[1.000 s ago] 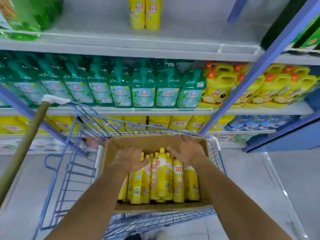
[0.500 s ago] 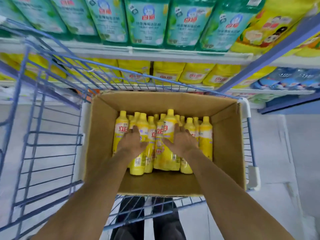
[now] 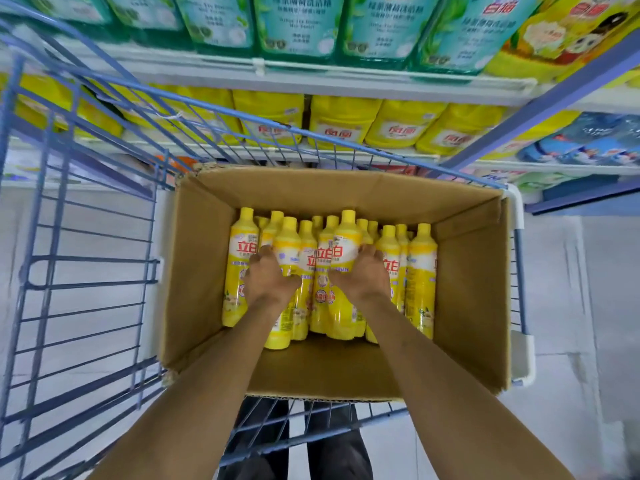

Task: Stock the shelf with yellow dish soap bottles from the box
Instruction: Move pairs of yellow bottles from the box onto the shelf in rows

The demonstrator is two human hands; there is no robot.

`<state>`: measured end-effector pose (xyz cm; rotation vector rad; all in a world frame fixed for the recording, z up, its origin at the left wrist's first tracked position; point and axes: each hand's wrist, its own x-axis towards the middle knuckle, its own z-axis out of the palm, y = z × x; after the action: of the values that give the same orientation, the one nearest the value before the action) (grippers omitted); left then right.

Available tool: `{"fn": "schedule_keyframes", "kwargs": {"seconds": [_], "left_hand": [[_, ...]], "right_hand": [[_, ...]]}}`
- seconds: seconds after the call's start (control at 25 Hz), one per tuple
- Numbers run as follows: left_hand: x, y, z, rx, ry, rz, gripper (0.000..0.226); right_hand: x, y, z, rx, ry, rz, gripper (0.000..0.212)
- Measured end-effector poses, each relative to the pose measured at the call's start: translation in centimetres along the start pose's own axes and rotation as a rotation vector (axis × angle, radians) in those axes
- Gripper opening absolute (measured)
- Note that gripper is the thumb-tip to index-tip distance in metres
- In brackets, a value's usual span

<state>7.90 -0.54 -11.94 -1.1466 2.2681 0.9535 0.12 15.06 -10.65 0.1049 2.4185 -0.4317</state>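
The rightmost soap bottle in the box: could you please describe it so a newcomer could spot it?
In the blue cart sits an open cardboard box of yellow bottles. The rightmost soap bottle ends the near row, nearest the box's right wall; it alone has no bottle to its right.

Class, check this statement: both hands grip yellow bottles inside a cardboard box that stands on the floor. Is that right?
Not quite. The box stands in a blue wire cart, not on the floor, as the head view shows. The rest holds: the left hand and the right hand both grip yellow bottles inside the box.
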Motion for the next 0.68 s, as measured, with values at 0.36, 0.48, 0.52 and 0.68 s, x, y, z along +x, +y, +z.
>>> {"fn": "schedule_keyframes", "kwargs": {"seconds": [0.36, 0.48, 0.52, 0.68], "left_hand": [[-2.5, -1.2, 0.9, -0.068, -0.034, -0.090, 0.065], [-2.7, -1.1, 0.3, -0.184, -0.065, -0.040, 0.060], [-2.9, -0.7, 0.0, -0.220, -0.067, -0.014, 0.064], [-4.9, 1.4, -2.3, -0.376, -0.109, 0.102, 0.067]], "right_hand": [[-2.4, 2.1, 2.0, 0.119, 0.020, 0.078, 0.073], [-2.9, 2.1, 1.7, 0.197, 0.049, 0.009, 0.067], [-3.0, 1.8, 1.5, 0.213, 0.055, -0.021, 0.068], [-4.9, 0.1, -0.8, 0.350, 0.102, -0.111, 0.068]]}}
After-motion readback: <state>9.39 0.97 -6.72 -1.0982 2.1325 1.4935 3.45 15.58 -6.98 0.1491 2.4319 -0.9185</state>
